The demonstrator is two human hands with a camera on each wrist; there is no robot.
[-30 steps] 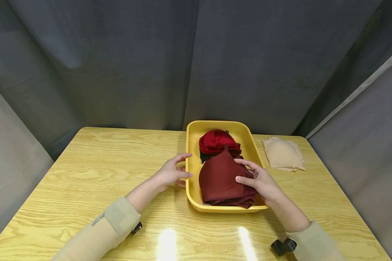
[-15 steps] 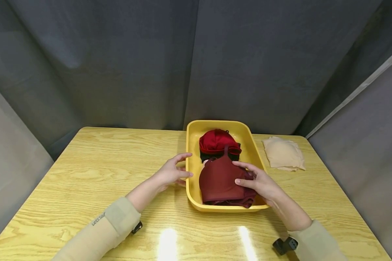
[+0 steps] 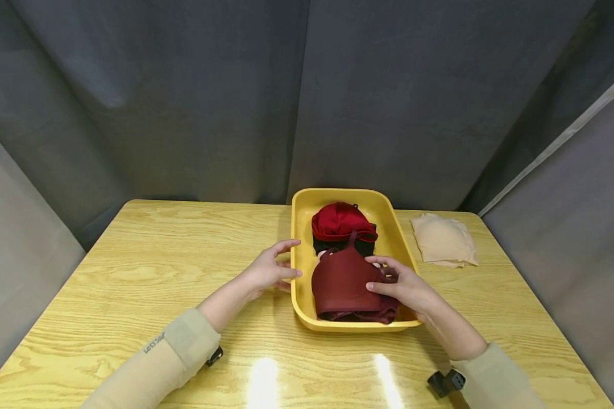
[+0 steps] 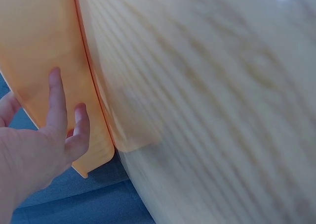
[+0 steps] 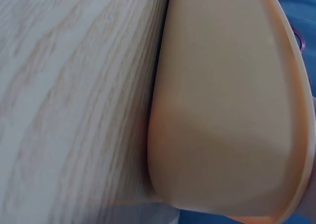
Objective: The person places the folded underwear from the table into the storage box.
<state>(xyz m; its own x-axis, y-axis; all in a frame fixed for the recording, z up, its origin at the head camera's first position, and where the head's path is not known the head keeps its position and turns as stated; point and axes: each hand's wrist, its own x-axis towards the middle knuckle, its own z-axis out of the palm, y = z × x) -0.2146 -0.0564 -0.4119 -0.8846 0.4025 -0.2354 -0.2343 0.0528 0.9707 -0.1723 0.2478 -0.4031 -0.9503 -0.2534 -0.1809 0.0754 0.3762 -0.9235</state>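
Note:
In the head view a maroon bra lies folded in the near half of a yellow plastic tub. My right hand reaches over the tub's right wall, thumb and index finger spread and touching the bra's right side. Its other fingers are mostly hidden. Behind the maroon bra sits a bright red bra with black fabric under it. My left hand is at the tub's left wall, fingers apart and fingertips at the rim. The left wrist view shows that hand against the tub's outer side.
A folded beige garment lies on the wooden table, right of the tub. Dark grey curtains hang behind the table. The tub's outer wall fills much of the right wrist view.
The maroon bra has settled a little lower and nearer, so more black fabric shows behind it. My right thumb and index finger have shifted slightly on it. My left hand has not moved.

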